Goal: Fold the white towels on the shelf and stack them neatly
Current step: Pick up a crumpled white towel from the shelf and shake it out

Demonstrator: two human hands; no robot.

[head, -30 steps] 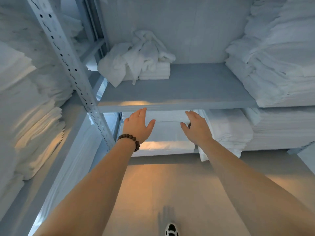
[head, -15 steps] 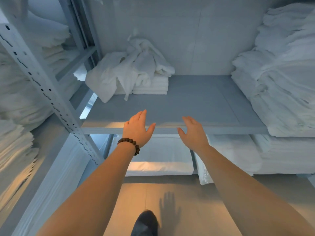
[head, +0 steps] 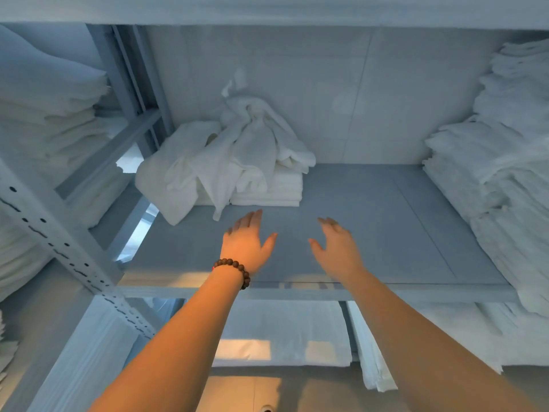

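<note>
Left hand (head: 248, 243) and right hand (head: 335, 248) reach over near edge of grey shelf (head: 371, 233), fingers straight and apart, holding nothing. Crumpled white towels (head: 234, 156) heaped far left on shelf, draped over small folded stack (head: 279, 191). Bare board between likely serves as folding space. Tall folded pile (head: 499, 162) fills right side.

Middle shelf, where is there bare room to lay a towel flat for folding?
The grey shelf board is bare across its centre, from the crumpled towel pile at back left to the tall towel stack along the right, out to the front lip. The left hand and right hand hover open there. Back-left corner and right side are crowded.
</note>
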